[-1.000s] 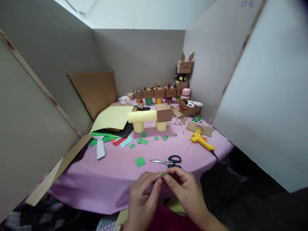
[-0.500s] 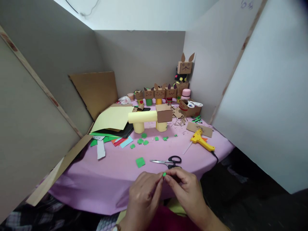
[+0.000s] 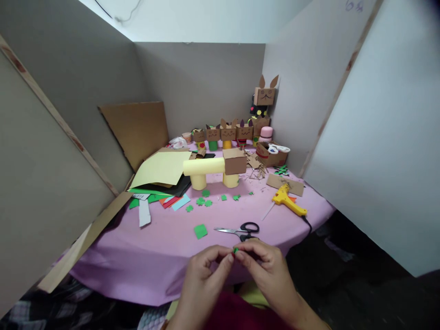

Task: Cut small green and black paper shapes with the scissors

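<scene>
A tiny green paper piece (image 3: 235,250) is pinched between the fingertips of my left hand (image 3: 206,279) and my right hand (image 3: 270,272), at the table's front edge. Its exact shape is mostly covered by the fingers. Just beyond lie black-handled scissors (image 3: 237,230), blades pointing left, and a green paper square (image 3: 200,231). Several green clover-shaped cutouts (image 3: 200,201) are scattered farther back. Behind them stands an animal figure made of pale yellow paper tubes (image 3: 203,167) with a brown cardboard box (image 3: 235,161) at its right end.
A yellow glue gun (image 3: 288,201) rests at the right with its cord over the edge. Paper sheets (image 3: 161,167) are stacked at the left. Cardboard animal figures (image 3: 228,134) line the back, beside a box (image 3: 271,156) holding white scissors. Grey partitions (image 3: 202,87) surround the pink-covered table (image 3: 130,256).
My left fingers have shifted, with the thumb now raised against the index finger. The green piece has turned slightly between both hands. The things on the table have stayed put.
</scene>
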A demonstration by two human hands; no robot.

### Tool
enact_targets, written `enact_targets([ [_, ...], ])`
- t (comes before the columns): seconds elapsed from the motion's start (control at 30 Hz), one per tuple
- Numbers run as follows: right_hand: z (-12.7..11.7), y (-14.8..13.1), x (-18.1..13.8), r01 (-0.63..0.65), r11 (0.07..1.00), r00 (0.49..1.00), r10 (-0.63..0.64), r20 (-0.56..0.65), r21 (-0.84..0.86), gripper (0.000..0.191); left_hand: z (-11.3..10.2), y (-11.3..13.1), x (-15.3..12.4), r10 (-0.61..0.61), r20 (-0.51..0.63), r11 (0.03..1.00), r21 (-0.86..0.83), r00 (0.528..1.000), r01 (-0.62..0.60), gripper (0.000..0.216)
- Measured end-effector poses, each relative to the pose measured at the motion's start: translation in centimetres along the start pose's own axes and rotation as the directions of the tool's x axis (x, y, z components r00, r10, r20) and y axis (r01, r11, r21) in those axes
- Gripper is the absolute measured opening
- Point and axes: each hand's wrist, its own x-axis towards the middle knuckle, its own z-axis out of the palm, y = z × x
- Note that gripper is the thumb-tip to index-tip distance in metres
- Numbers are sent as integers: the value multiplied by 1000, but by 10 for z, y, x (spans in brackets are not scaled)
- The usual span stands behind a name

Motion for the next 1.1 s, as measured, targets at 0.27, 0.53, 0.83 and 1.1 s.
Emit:
enact_targets([
  [0.27, 6, 2, -2, -314, 814, 949, 282, 140, 488, 14, 5, -5, 3, -252, 185, 781, -540, 950, 312, 15],
  [0.53, 8, 8, -2, -386, 667, 917, 352, 186, 637, 16, 8, -3, 0, -249, 195, 719, -619, 949, 316, 17],
  [0.83, 10, 10, -3, -408, 629, 902, 391, 185, 662, 17, 10, 4, 0, -240, 192, 735, -604, 952, 308, 16],
  [1.1, 8, 9, -4, -414, 674, 902, 394, 177, 612, 18, 10, -1, -1, -241, 213, 731, -603, 947, 321, 16],
])
